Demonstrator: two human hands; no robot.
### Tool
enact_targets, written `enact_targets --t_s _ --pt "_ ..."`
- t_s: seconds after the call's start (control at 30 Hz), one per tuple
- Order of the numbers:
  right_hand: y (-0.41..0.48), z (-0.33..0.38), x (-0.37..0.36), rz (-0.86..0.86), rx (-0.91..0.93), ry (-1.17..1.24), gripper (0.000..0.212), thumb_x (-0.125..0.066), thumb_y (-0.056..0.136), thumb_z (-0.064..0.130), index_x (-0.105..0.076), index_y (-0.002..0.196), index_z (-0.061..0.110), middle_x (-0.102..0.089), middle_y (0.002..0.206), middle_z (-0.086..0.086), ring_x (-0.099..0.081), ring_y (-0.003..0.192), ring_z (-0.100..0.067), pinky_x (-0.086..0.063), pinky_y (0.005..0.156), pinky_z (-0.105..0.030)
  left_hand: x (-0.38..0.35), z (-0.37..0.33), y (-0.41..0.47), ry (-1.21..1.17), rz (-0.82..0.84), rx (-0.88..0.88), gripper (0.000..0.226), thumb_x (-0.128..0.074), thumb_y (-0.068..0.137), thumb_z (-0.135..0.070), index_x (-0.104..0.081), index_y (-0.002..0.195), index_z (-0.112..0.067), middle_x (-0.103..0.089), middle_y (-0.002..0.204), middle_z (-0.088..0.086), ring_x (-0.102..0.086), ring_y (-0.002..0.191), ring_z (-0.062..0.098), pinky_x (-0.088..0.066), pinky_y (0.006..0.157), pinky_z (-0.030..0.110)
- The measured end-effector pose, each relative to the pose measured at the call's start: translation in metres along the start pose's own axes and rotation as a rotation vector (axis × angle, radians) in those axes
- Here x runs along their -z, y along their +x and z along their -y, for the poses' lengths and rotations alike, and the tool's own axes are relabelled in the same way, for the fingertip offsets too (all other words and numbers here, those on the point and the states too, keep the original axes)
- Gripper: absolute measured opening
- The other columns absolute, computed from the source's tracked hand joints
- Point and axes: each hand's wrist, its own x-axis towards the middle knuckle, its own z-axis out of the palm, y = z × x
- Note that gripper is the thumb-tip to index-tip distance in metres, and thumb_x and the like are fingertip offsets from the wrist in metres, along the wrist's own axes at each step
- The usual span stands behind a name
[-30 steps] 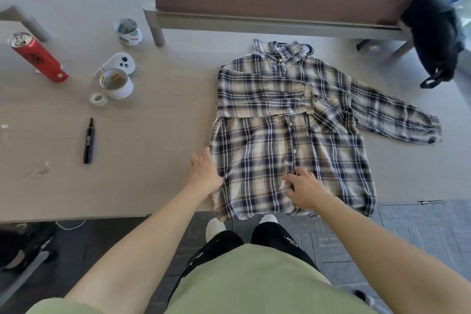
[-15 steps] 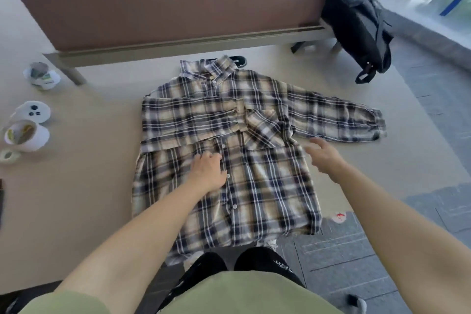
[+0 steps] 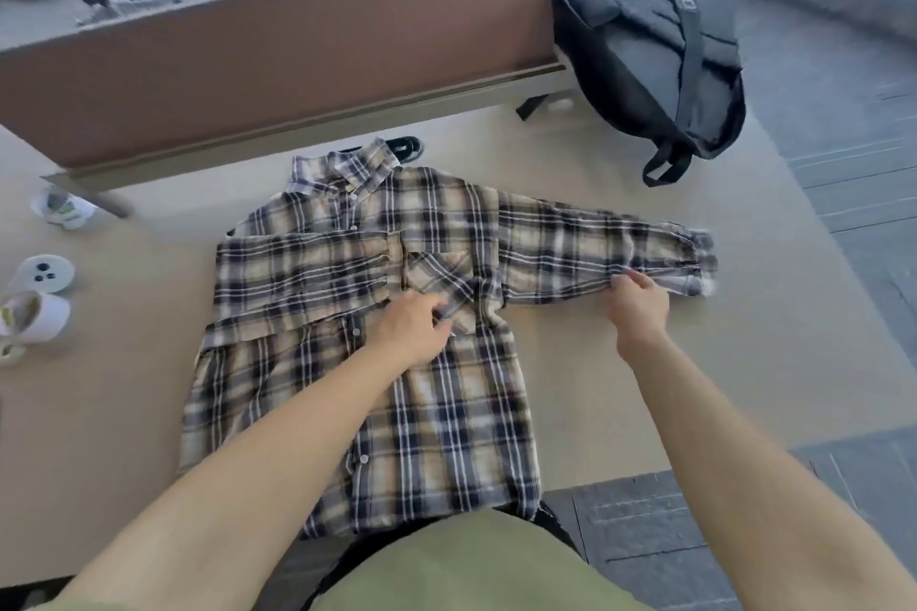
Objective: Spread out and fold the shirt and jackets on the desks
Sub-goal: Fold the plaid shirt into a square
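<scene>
Plaid cotton, the shirt [image 3: 357,362] lies flat on the desk [image 3: 645,387] below the divider [image 3: 278,60], soft and light; left hand [image 3: 414,327] pinches its chest, right hand [image 3: 637,308] pinches the outstretched sleeve [image 3: 595,243].

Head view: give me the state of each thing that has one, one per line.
Shirt: flat on the desk, buttoned, hem over the near edge.
One sleeve: folded across the chest.
Other sleeve: stretched out sideways.
Left hand: pinching fabric below the pocket.
Right hand: pinching the stretched sleeve near its cuff.
Backpack: lying on the far corner.
</scene>
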Motion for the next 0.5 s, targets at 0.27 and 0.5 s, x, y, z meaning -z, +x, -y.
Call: enact_targets --t_s 0.27,0.5 --pt "-0.072 0.008 -0.051 0.515 1.409 -0.833 0.029 -0.056 0.089 0.016 -0.074 0.111 0.022 -0.066 0.104 0.003 -0.056 0.099 -0.026 -0.044 0.089 -0.042 0.042 -0.078 0.007 -1.258 0.095 -0.142 0.089 -0.073 0.075 -0.061 -0.041 0.146 -0.018 -0.057 0.133 0.001 -0.058 0.120 0.015 -0.049 0.098 0.031" --pt "-0.067 -0.012 -0.068 0.743 1.475 -1.014 0.029 -0.061 0.081 0.005 -0.076 0.105 0.013 -0.072 0.111 -0.009 -0.063 0.112 -0.033 -0.049 0.100 -0.048 0.042 -0.065 0.020 -0.515 0.010 -0.078 0.024 -0.075 0.086 -0.034 -0.072 0.109 -0.026 -0.071 0.106 -0.008 -0.065 0.103 0.011 -0.052 0.098 0.035"
